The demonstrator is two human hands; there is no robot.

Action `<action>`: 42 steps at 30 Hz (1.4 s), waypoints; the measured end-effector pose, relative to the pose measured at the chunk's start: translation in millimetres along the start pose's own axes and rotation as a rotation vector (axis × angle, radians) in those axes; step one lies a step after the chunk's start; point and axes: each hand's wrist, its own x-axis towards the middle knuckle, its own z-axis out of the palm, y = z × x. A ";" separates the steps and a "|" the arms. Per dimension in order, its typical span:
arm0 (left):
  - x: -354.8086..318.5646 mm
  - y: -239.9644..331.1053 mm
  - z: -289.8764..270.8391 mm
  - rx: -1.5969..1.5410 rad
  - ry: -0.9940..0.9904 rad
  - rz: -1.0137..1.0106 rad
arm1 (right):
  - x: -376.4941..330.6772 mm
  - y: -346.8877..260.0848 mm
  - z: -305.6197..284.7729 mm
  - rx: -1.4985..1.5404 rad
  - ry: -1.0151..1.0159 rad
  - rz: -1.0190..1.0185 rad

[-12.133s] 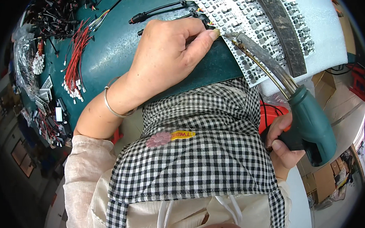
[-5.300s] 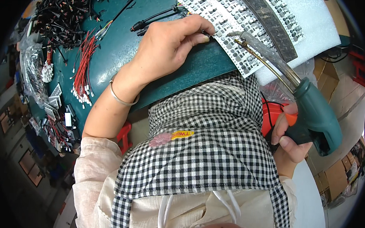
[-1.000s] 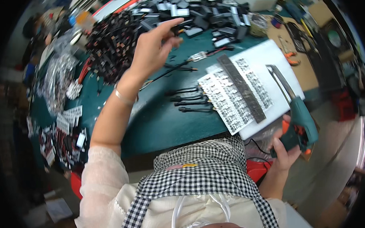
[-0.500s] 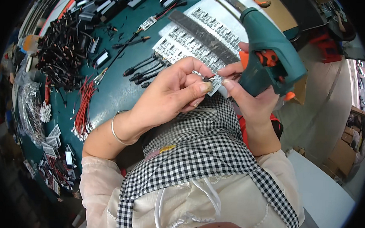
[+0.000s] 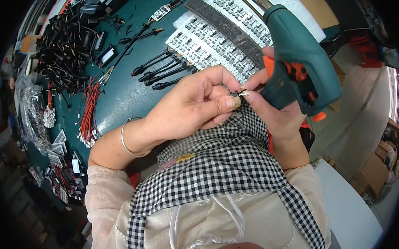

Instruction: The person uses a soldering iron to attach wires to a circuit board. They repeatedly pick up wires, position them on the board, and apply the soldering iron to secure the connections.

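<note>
My left hand (image 5: 198,102) is closed in a pinch around the end of a thin black cable (image 5: 237,94), just above my apron. Fine light-coloured wire ends (image 5: 244,93) stick out between both hands' fingertips. My right hand (image 5: 278,114) pinches at these wire ends with thumb and forefinger. It also holds a green soldering gun (image 5: 296,44) with orange trigger parts, its metal front pointing away to the upper left. Beyond my fingers lie panels of small white circuit boards (image 5: 189,46), a dark flat bar (image 5: 226,30) resting across them.
Several black cables with connectors (image 5: 159,71) lie at the panels' left edge. A heap of black cables (image 5: 62,51), red wire bundles (image 5: 89,108) and a clear plastic bag (image 5: 35,117) cover the left of the green table (image 5: 115,107). Cardboard boxes (image 5: 371,170) stand at right.
Both hands, with the soldering gun, have shifted slightly right in the picture. A white board piece seen at the fingertips no longer shows there; light wire ends now show between them.
</note>
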 end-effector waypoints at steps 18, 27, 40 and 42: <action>-0.5 -13.5 5.8 0.096 0.110 0.092 | -1.2 14.3 -10.7 -0.148 -0.085 -0.136; 1.1 -15.8 7.6 0.104 0.122 0.084 | -6.5 15.9 -4.1 0.049 0.029 -0.044; -0.5 -15.1 7.9 0.093 0.118 0.052 | -6.4 11.4 -12.6 -0.087 -0.107 -0.017; -0.4 -15.5 8.2 0.096 0.120 0.053 | -5.8 13.2 -8.7 -0.030 -0.042 -0.034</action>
